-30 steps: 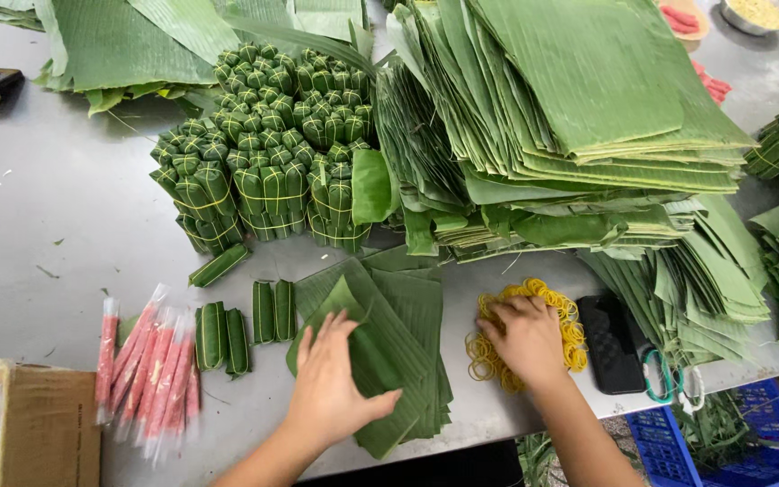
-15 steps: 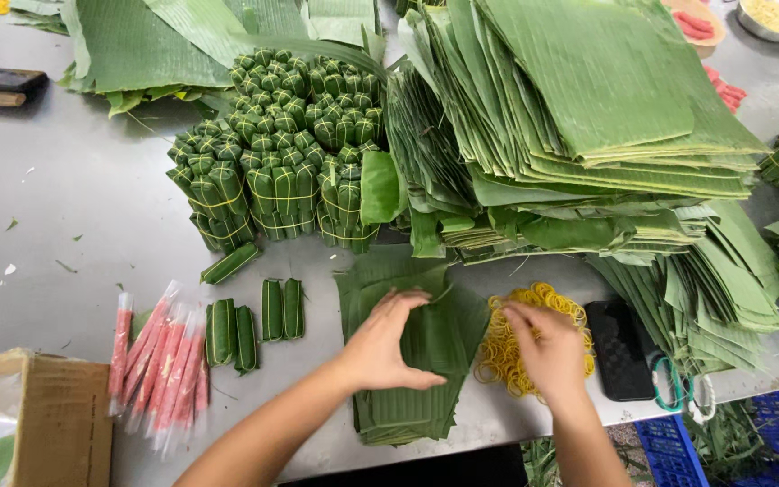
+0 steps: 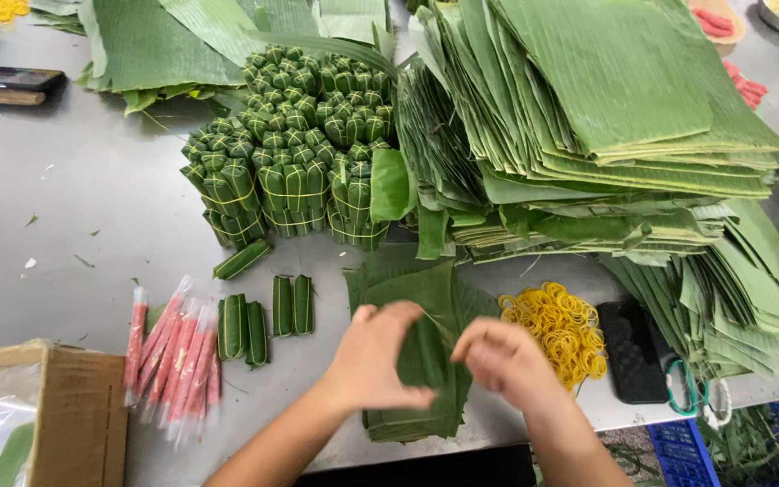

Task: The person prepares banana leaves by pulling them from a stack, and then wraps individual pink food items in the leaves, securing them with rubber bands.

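Steel tabletop (image 3: 92,207): both hands (image 3: 376,356) (image 3: 507,361) roll a ribbed leaf (image 3: 427,347).

- Five loose, small green leaf-wrapped rolls (image 3: 263,320) on the grey metal table (image 3: 92,198).
- One pile of yellow rubber bands (image 3: 556,329).
- One brown cardboard box (image 3: 65,415).
- One flat black phone (image 3: 631,352).
- Two bare hands: left hand (image 3: 376,361), right hand (image 3: 502,361).

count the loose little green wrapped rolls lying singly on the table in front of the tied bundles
5: one roll lies slanted just below the tied bundles; two lie beside the red sticks; two lie side by side right of those. The hands may hide another.
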